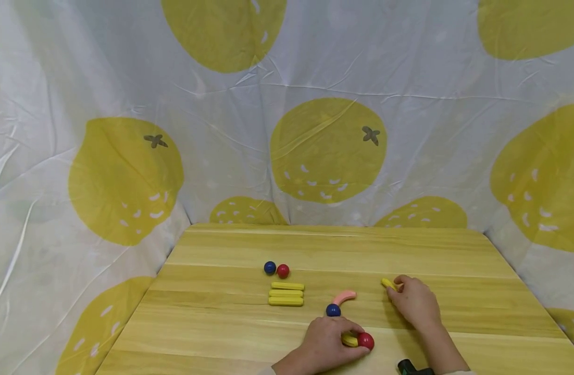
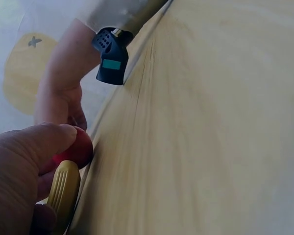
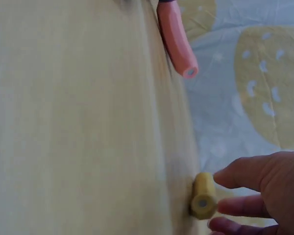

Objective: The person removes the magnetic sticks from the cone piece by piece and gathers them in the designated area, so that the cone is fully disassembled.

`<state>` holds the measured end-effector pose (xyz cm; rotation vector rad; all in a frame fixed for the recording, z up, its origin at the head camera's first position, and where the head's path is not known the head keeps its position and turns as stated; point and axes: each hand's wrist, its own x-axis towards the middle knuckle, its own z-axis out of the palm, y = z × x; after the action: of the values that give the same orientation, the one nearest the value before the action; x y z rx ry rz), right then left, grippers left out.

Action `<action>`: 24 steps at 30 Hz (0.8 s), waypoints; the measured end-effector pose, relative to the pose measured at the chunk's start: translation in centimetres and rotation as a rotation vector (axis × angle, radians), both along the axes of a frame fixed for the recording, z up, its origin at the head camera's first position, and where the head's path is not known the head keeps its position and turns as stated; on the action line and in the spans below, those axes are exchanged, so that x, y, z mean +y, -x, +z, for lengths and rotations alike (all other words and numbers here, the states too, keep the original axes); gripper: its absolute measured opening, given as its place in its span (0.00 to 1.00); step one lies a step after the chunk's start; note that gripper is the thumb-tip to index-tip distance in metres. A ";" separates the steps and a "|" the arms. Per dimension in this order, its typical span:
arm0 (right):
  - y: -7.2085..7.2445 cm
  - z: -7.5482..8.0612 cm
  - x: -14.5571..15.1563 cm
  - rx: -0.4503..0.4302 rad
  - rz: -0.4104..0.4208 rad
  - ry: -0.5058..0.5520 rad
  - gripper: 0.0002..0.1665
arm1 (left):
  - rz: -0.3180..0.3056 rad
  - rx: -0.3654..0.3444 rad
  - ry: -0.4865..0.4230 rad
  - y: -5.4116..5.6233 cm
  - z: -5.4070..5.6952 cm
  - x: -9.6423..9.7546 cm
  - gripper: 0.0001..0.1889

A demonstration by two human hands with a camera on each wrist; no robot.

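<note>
A black wrist device [image 2: 111, 61] on the right forearm bears a teal rectangular label [image 2: 111, 64], any lettering too small to read. The left hand [image 1: 331, 341] grips a ribbed yellow rod [image 1: 349, 341] and a glossy red ball [image 1: 365, 341] at its tip, over the near part of the light wood-grain table [image 1: 212, 333]; in the head view that rod's long axis runs nearly left to right, its ball end pointing right. Just beyond this hand sits a glossy blue ball [image 1: 333, 310] touching a curved pink rod [image 1: 346, 296], which bends up and away to the right, its free end showing a grey disc in the right wrist view. The right hand [image 1: 415, 302] is at a short faceted yellow rod [image 1: 388, 283], thumb and fingers only narrowly parted beside it; whether they press on it I cannot tell. That rod slants from far left to near right, the end facing the wrist camera holding a round grey insert. Farther left, three yellow faceted sticks [image 1: 286, 301] lie parallel, long axes left to right, and beyond them a second blue ball [image 1: 270, 267] is just beside a second red ball [image 1: 283, 271].
</note>
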<state>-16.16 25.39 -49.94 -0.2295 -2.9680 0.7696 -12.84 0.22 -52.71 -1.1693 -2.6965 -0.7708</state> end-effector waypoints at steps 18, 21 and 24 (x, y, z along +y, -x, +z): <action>-1.4 -0.2 -5.9 0.185 0.454 -0.013 0.09 | -0.120 -0.028 -0.260 1.5 -0.9 -2.2 0.09; -1.4 -0.4 -6.0 0.135 0.422 0.008 0.06 | -0.011 -0.003 -0.329 1.7 -1.0 -2.4 0.06; -1.4 -0.3 -6.0 0.067 0.391 0.027 0.07 | 0.114 -0.009 -0.299 1.8 -0.9 -2.5 0.10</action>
<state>-14.75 19.44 -50.28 0.3799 -2.9743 0.8308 -14.66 -2.24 -53.60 -0.9362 -2.5136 -1.1135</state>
